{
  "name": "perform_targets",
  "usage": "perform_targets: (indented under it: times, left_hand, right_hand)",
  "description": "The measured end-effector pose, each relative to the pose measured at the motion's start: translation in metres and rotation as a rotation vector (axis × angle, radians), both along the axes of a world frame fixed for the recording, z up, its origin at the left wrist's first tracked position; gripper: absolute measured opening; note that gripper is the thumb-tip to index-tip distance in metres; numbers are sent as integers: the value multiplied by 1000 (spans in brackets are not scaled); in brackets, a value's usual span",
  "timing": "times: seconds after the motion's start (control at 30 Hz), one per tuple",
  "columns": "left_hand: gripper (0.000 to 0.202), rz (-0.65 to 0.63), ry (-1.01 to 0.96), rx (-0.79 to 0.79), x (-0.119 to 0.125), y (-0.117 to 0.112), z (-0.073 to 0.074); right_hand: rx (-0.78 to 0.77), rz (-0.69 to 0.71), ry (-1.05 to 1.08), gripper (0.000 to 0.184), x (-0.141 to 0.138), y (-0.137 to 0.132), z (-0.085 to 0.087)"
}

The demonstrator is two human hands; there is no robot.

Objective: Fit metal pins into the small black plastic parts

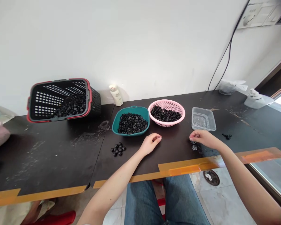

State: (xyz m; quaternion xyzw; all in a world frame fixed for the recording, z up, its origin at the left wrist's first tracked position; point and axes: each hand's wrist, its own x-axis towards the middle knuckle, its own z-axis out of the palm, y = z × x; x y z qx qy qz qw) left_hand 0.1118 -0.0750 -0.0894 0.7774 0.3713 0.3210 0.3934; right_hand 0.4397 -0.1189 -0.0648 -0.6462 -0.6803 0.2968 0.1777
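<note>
Jeans sit below the table edge while we hold our left hand loosely curled beside the teal basket of small black plastic pieces. Our right hand hovers half-closed over pale scraps; we cannot tell whether either hand grips anything.

On the table I find a basket at left, then a bowl and a strainer side by side, both holding pieces, and a tray at their right. A small pile lies before the bowl, a bottle behind it.
</note>
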Motion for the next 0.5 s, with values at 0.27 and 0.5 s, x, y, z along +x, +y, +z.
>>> perform_targets:
  times: [0.27, 0.5]
  left_hand:
    - [22, -23, -178, -98, 0, 1, -3]
    - [27, 32, -431, -310, 1, 2, -2]
  right_hand:
    - [58, -79, 590, 39, -47, 1, 17]
    - [426, 107, 676, 22, -137, 28, 14]
